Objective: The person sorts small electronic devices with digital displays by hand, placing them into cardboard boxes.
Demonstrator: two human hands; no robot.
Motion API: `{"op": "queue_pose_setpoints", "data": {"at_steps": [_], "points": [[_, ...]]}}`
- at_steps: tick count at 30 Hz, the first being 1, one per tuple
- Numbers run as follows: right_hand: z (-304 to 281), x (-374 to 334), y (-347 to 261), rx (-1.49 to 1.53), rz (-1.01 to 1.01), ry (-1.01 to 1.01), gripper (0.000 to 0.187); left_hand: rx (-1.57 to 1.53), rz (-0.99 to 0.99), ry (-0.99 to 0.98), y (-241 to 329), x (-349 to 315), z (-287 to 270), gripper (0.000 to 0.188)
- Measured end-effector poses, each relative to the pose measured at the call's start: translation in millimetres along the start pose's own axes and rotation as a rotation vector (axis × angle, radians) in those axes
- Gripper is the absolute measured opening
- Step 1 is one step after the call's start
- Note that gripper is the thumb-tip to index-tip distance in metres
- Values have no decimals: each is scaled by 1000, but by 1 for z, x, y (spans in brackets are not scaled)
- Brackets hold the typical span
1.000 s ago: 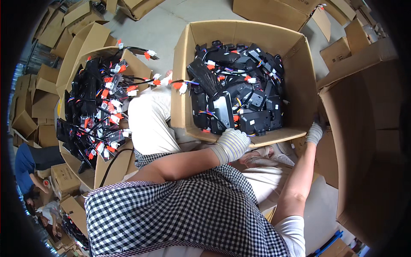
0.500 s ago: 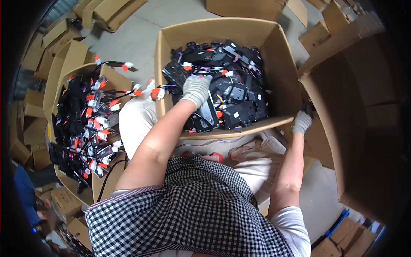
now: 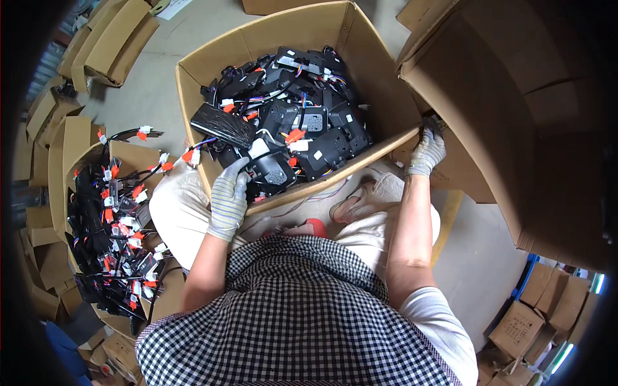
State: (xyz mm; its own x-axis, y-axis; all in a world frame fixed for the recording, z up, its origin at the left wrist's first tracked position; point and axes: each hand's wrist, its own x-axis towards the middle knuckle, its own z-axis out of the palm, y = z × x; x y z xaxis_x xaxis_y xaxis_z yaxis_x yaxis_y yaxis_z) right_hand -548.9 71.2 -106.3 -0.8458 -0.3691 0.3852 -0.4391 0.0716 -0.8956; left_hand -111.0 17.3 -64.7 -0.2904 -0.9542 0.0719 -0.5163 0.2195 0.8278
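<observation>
Left hand [image 3: 228, 202] (striped knit glove) touches the cardboard box [image 3: 381, 87]

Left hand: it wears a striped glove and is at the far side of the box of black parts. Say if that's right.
Not the far side: the head view shows the left hand, in its striped glove, at the near side of the box of black parts.

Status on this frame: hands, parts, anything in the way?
Left gloved hand at near rim of parts carton, right gloved hand by its right corner; grips unclear. Black wired modules heaped inside. Second open carton close on the right.
</observation>
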Motion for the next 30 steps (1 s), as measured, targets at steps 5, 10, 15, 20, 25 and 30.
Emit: {"op": "queue_pose_setpoints", "data": {"at_steps": [5, 10, 15, 20, 25, 30], "points": [[-34, -13, -23, -255, 158, 52, 17, 288, 227, 50, 7, 5, -3, 24], [-75, -71, -75, 347, 395, -215, 22, 86, 158, -56, -3, 6, -1, 24], [-105, -117, -131, 111, -55, -262, 24, -420, -40, -166, 39, -4, -8, 36], [-132, -32, -84, -88, 89, 29, 33, -694, -25, -109, 96, -21, -45, 44], [-132, -11, 128, -363, 906, -964, 21, -649, 1, -43, 86, -34, -44, 46], [-129, -120, 89, 70, 962, -826, 24, -610, -128, -58, 84, -61, -55, 46]]}}
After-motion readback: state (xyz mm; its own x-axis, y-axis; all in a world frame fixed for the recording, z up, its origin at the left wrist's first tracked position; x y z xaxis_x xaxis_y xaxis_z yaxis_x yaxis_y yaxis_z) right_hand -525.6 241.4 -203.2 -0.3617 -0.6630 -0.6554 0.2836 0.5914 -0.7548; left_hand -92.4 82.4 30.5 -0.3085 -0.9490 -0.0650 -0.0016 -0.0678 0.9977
